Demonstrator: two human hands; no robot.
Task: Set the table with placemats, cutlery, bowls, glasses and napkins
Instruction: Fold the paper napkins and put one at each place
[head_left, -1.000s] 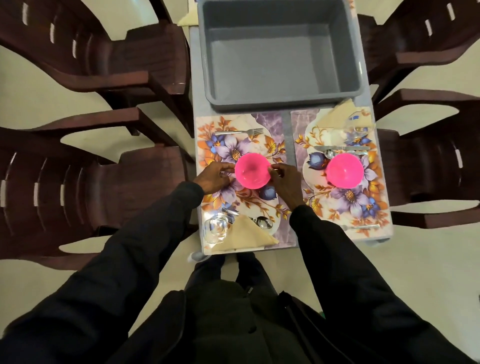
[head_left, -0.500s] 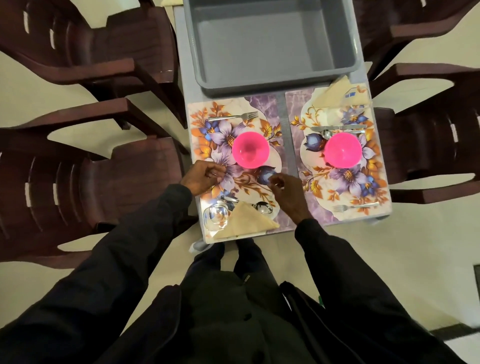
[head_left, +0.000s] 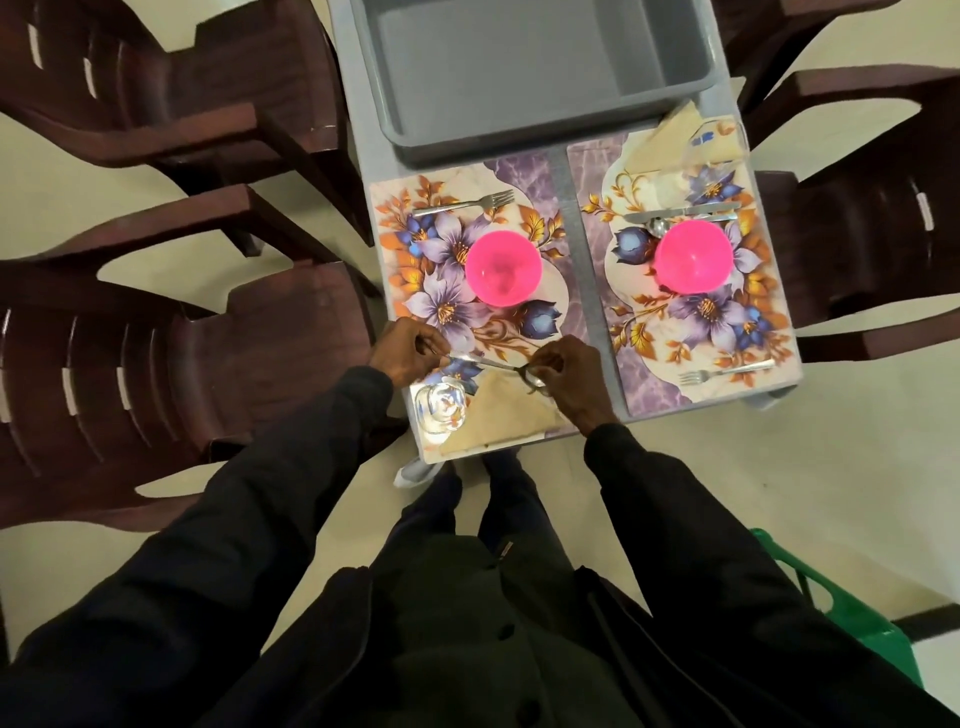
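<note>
Your left hand (head_left: 410, 352) pinches the handle end of a spoon (head_left: 488, 364), and your right hand (head_left: 569, 376) pinches its bowl end, fingers curled on it. The spoon spans the near end of the left placemat (head_left: 514, 167), between the pink bowl (head_left: 503, 267) and the folded napkin (head_left: 498, 415). The glass (head_left: 440, 408) stands just beside the napkin.

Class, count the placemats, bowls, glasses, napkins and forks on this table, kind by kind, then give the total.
Floral rectangular placemats: 2
Bright pink plastic bowls: 2
Clear drinking glasses: 2
Beige folded napkins: 2
Silver metal forks: 2
Total: 10
</note>
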